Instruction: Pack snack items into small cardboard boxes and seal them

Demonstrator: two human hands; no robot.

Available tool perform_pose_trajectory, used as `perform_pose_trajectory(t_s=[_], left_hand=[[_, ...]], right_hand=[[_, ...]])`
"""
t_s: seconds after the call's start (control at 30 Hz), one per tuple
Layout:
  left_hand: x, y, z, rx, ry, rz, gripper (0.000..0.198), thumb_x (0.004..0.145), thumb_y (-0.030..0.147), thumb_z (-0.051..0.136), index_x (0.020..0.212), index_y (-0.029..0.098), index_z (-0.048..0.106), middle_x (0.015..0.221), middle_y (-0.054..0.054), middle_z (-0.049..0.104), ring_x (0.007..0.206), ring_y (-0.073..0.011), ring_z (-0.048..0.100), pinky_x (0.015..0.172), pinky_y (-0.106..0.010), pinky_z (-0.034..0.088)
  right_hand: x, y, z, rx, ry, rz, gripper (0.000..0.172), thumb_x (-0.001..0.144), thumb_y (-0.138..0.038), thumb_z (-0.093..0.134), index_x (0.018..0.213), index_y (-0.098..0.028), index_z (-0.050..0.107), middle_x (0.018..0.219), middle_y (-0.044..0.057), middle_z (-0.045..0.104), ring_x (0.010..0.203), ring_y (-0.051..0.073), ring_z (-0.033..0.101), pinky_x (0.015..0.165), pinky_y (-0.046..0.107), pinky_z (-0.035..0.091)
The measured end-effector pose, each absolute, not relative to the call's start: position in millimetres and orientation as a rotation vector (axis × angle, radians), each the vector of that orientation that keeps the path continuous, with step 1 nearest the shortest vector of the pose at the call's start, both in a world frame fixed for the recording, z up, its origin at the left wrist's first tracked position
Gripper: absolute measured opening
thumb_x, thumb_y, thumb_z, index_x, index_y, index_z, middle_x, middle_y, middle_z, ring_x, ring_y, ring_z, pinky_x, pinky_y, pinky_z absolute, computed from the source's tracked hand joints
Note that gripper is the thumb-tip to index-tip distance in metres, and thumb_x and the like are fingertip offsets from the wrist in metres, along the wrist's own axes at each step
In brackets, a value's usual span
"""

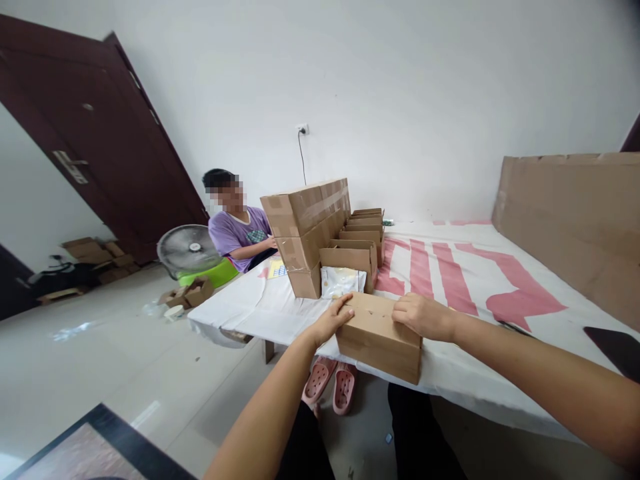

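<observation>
A closed cardboard box (380,343) sits at the near edge of the cloth-covered table. My left hand (336,316) grips its left end, the thumb on top and the fingers at the far edge. On the top right end of the same box, my right hand (419,316) is closed with curled fingers; its fingertips are partly hidden. Just beyond the box lies a white plastic packet (343,283), leaning against an open cardboard box (374,263). Left of it rises a stack of taped cardboard boxes (306,243).
More open boxes (367,220) line the stack's right side. Across the table, a person (245,233) sits near a fan (187,248). A large cardboard panel (570,233) stands on the right, and a dark flat object (615,350) lies near the right edge. Pink clogs (344,388) are below.
</observation>
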State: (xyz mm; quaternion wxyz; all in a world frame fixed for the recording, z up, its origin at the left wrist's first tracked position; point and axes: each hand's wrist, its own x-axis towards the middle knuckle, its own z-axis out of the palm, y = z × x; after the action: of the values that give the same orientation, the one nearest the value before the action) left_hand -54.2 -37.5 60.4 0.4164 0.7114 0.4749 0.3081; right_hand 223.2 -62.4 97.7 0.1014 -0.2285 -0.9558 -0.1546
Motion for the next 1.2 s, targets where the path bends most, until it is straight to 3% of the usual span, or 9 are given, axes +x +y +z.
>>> perform_pose_trajectory(t_s=[0.13,0.27,0.4,0.73,1.2], left_hand=[[-54.5,-37.0,60.3,1.801,1.206,0.771,0.080,0.079,0.055,0.056,0.144,0.014,0.036,0.152,-0.013,0.037,0.141,-0.0303,0.029,0.118,-0.042,0.018],[-54.3,-38.4,61.6,1.800,1.218,0.765,0.077,0.079,0.055,0.056,0.143,0.016,0.037,0.151,-0.011,0.039,0.141,-0.0304,0.030,0.118,-0.043,0.018],[-54.4,-39.5,61.9,1.794,1.216,0.779,0.077,0.079,0.055,0.056,0.143,0.017,0.038,0.151,-0.011,0.039,0.140,-0.0305,0.032,0.117,-0.043,0.020],[-56.3,-35.7,58.8,1.800,1.200,0.780,0.079,0.079,0.056,0.055,0.144,0.015,0.037,0.153,-0.012,0.036,0.141,-0.0303,0.031,0.118,-0.042,0.019],[-57.4,-35.8,57.9,1.824,1.200,0.790,0.075,0.080,0.056,0.056,0.143,0.018,0.040,0.151,-0.010,0.039,0.139,-0.0299,0.033,0.117,-0.041,0.021]], right_hand=[[223.1,-61.5,97.5,-0.729,-2.743,-0.294,0.023,0.092,-0.011,0.043,0.091,-0.015,0.066,0.088,0.009,0.068,0.079,0.018,0.059,0.072,0.029,0.044],[218.9,-61.3,96.3,-0.780,-2.783,-0.338,0.024,0.091,-0.011,0.043,0.082,-0.016,0.064,0.084,0.008,0.066,0.076,0.019,0.057,0.070,0.030,0.043],[218.0,-64.9,96.0,-0.866,-2.758,-0.366,0.015,0.086,-0.011,0.046,0.085,-0.014,0.061,0.088,0.011,0.064,0.080,0.021,0.057,0.071,0.033,0.044],[234.1,-63.6,112.0,-1.118,-2.596,0.114,0.017,0.087,-0.010,0.045,0.095,-0.019,0.058,0.097,0.008,0.067,0.091,0.021,0.061,0.080,0.032,0.046],[221.1,-55.3,118.2,-0.836,-2.888,-0.144,0.023,0.081,-0.005,0.048,0.094,-0.018,0.063,0.079,0.006,0.067,0.070,0.017,0.057,0.065,0.027,0.038]])
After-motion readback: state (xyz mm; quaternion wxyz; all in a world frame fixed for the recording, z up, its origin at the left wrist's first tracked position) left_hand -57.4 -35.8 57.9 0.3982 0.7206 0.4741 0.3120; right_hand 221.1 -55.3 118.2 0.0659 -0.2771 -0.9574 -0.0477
